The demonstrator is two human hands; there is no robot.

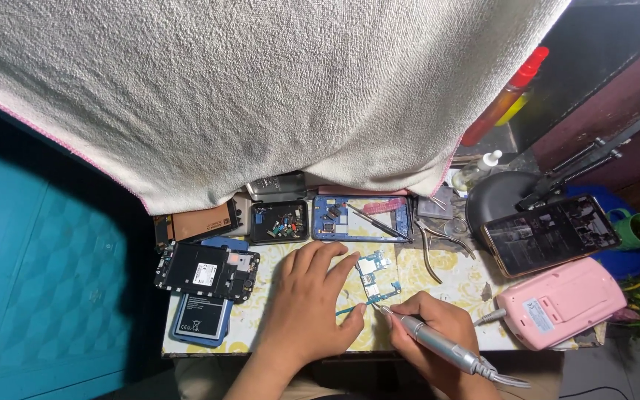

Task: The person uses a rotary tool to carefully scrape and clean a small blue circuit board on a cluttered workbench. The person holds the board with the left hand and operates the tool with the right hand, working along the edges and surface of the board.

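My left hand [311,304] rests flat on the small table, its fingers spread beside a blue phone circuit board [376,275] and touching its left edge. My right hand [431,326] is closed around a silver pen-shaped rotary tool [438,345], held like a pencil. The tool's tip meets the lower end of the board near a thin teal strip [348,310]. A cable runs from the tool's rear toward the lower right.
A large beige towel [261,81] hangs over the table's back. On the table [475,285] lie a blue phone frame [361,218], a black parts tray [279,221], a dismantled phone [205,270], pliers [431,252], a dark phone [550,233] and a pink control box [561,302].
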